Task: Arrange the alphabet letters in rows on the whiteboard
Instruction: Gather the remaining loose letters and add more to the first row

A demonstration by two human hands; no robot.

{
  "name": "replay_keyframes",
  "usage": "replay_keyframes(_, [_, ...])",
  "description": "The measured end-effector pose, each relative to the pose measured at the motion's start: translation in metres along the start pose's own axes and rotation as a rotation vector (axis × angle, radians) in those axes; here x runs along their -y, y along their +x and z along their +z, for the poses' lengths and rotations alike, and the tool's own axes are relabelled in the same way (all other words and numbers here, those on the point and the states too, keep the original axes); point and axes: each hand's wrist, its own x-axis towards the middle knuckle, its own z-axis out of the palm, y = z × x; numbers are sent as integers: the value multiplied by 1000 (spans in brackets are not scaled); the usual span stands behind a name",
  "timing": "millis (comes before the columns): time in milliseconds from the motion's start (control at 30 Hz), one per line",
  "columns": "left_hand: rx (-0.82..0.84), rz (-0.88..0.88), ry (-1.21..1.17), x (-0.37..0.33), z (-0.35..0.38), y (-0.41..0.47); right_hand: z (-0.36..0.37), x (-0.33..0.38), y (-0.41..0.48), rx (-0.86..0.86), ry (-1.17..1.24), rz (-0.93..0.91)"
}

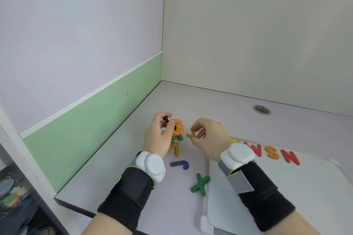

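My left hand (161,135) is raised over the desk and grips a bunch of letters: an orange G (178,127) on top, with green and dark pieces under it. My right hand (208,137) pinches a small yellow letter (191,135) just right of that bunch. The whiteboard (286,192) lies flat at the right. Along its far edge sits a row of letters, with a red W partly hidden by my wrist, an orange S (272,153) and a red N (290,157). Loose on the desk are a yellow letter (176,149), a blue J (180,164) and a green X (200,184).
The desk sits in a corner, with a green-and-lilac panel on the left and a beige wall behind. A round cable hole (261,109) is at the back right. The desk's front edge runs near my forearms. Both wrists wear white sensors on black bands.
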Motion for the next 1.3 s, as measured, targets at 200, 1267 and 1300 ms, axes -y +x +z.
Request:
replay_keyframes(200, [76,12,-47,-1,3,-1,-4,21,5,-113,242,-77])
replay_keyframes(1267, [-249,-14,-103,7,-3,11,8,26,21,-25,727,101])
replay_keyframes(1300, [-223,-17,-135,6,-3,10,8,27,22,-44,782,109])
